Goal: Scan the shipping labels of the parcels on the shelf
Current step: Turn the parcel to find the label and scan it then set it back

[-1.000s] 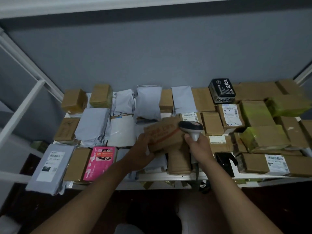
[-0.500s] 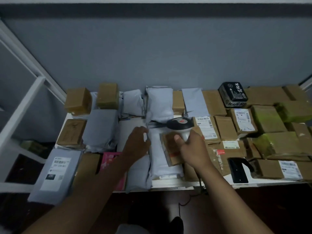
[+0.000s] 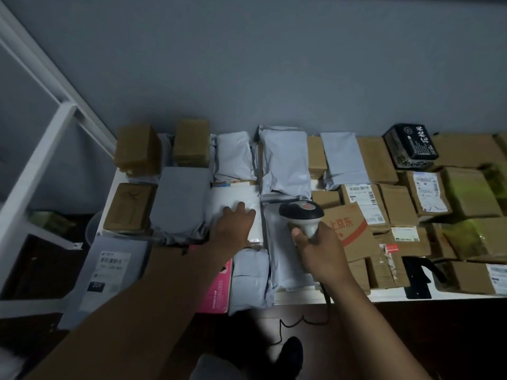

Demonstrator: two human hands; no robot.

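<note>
With the scanner (image 3: 301,215) as the mark, the left hand (image 3: 235,224) lies just left of it, fingers spread flat on a white mailer (image 3: 234,200) whose upper face shows no label, so this looks like the step of picking the next parcel, and the next move would be turning it over. The right hand (image 3: 319,249) is wrapped round the scanner's handle. Right of it, a red-printed carton (image 3: 349,229) crowds close on the packed shelf (image 3: 389,297); in the dim light I cannot read its label.
</note>
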